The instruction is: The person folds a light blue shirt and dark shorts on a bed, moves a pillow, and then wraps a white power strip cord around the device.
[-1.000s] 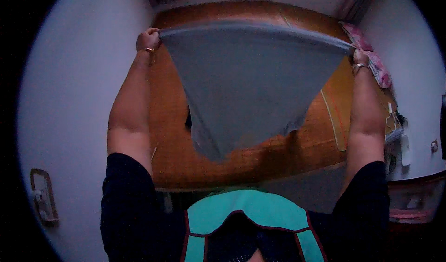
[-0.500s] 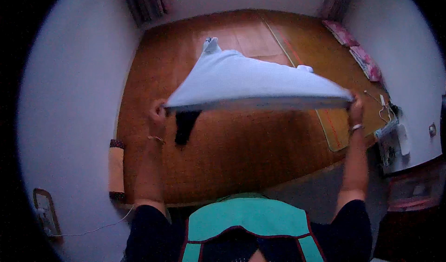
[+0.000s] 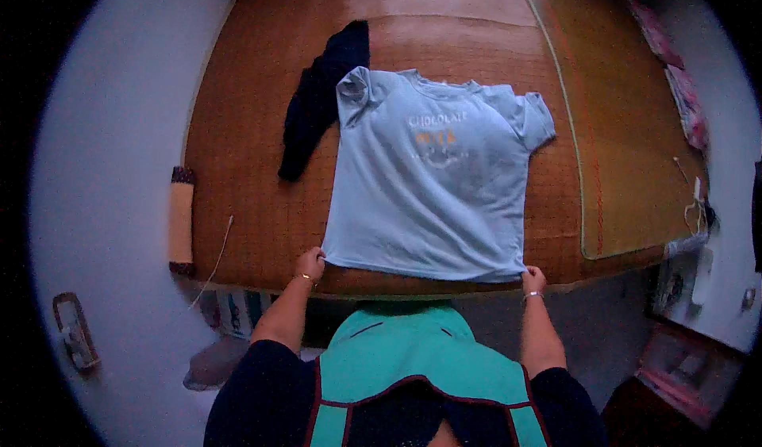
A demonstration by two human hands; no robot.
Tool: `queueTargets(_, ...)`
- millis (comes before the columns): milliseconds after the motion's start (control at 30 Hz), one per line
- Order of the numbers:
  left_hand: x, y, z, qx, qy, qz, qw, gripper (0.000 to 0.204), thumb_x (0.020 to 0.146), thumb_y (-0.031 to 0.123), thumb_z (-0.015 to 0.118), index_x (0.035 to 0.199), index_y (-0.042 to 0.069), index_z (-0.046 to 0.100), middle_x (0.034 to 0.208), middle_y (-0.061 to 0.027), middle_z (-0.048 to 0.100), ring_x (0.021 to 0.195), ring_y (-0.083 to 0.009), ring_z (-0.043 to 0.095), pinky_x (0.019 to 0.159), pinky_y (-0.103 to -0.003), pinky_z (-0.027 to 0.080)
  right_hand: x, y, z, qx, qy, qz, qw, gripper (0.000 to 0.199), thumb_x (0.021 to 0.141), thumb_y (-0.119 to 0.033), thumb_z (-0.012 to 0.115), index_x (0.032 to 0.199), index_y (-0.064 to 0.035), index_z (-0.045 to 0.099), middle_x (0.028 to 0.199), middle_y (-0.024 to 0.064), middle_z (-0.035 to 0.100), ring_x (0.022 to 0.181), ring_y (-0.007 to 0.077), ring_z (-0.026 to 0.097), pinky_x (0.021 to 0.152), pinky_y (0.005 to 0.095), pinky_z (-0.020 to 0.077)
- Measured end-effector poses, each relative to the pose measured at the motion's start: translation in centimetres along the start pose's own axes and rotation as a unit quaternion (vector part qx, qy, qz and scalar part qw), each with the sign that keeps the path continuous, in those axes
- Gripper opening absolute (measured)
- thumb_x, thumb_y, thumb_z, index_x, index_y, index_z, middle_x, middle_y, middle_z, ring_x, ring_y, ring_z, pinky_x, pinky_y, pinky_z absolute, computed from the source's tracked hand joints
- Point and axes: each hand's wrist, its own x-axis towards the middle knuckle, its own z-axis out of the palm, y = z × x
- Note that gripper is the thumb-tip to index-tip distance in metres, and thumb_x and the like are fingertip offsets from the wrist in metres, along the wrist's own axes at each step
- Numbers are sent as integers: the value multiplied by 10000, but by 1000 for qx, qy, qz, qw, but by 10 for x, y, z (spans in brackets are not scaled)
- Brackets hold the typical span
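A light blue T-shirt (image 3: 432, 179) with a printed chest lies spread flat, front up, on a brown woven mat (image 3: 254, 169), its collar away from me. My left hand (image 3: 310, 263) pinches the shirt's near left hem corner. The near right hem corner is gripped by my right hand (image 3: 533, 279). The left sleeve is slightly bunched. A dark navy garment (image 3: 317, 98) lies crumpled on the mat just left of the shirt, touching its left sleeve.
A second mat panel (image 3: 635, 153) lies to the right. A rolled brown bolster (image 3: 181, 218) rests at the mat's left edge, with a thin cord (image 3: 216, 257) beside it. A pink patterned cloth (image 3: 675, 74) runs along the right wall. Small items sit at lower right.
The shirt was held up stretched in the air, then swung forward and down. It now lies flat on the mat, with both hands still on its hem corners.
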Motion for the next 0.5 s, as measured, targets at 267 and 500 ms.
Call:
queueTargets(267, 156, 97, -69, -37, 3, 55, 998, 187, 736, 168, 532, 865, 40, 579, 859, -182, 589, 788, -326, 569, 679, -372, 452, 158, -10, -42, 42, -55, -201, 977, 213, 719, -114, 622, 914, -50, 564, 751, 28, 568, 637, 122, 536, 553, 275, 462)
queueTargets(500, 345, 194, -111, 10, 201, 141, 969, 316, 722, 78, 540, 1038, 86, 536, 1057, -125, 542, 933, -296, 536, 791, -367, 438, 313, -184, -38, 88, 79, -146, 982, 410, 748, -252, 612, 1059, -6, 507, 944, 88, 552, 833, 181, 539, 735, 312, 451)
